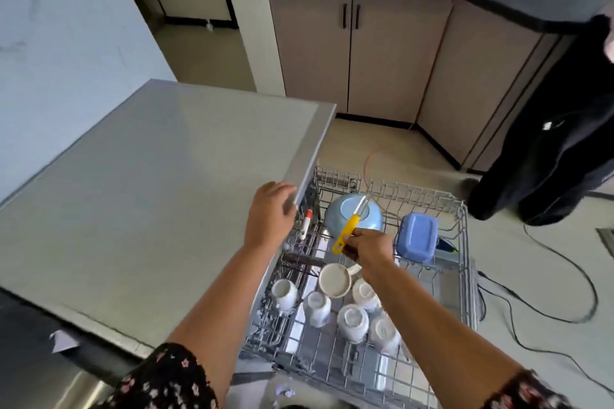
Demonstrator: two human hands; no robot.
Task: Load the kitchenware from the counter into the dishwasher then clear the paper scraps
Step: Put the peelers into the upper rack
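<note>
- The fingers (357, 237) of the right hand (368, 251) are pinched on the lower end of a yellow-handled utensil (347, 231), close to its hanging loop.
- The utensil's long axis runs on a slant, from the fingers up and away from the person. Its pale working end hangs over an upturned blue bowl (335, 216) at the back of the pulled-out dishwasher rack (465, 242).
- The whole utensil is above the rack. I cannot tell whether it touches the bowl.
- The right hand is the nearer one to every free slot. The left hand (269, 212) rests with its fingers fairly straight on the edge of the grey surface (149, 192), just beside the rack.
- Upturned white cups (352, 322) and a beige mug (334, 280) fill the near rack. A blue container (417, 236) stands to the right of the bowl.
- The next move likely means lowering the utensil lengthwise between these items.
- One paper scrap (63, 340) lies low on the left, well apart from both hands.
</note>
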